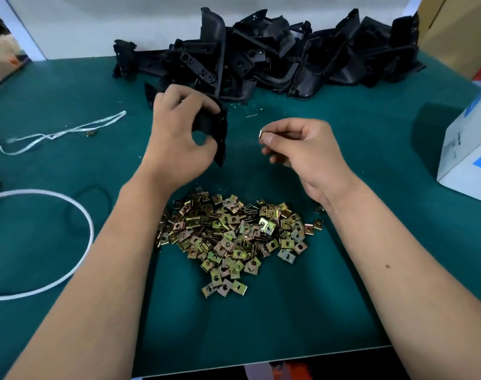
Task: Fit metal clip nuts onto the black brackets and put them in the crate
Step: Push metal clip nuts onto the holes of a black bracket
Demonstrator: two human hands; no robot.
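My left hand point(179, 135) grips a black bracket point(218, 133) above the green table, its long edge pointing down and to the right. My right hand point(299, 146) pinches one small metal clip nut point(262, 133) between thumb and fingertips, a short gap to the right of the bracket. A heap of several brass-coloured clip nuts point(234, 237) lies on the table just below both hands. A pile of black brackets point(275, 56) lies along the far edge against the white wall. No crate is in view.
A white box point(469, 149) stands at the right edge. A white cable loop point(55, 242) and a white strap point(55, 134) lie on the left of the green table point(371, 256). The table's near edge runs below the nut heap.
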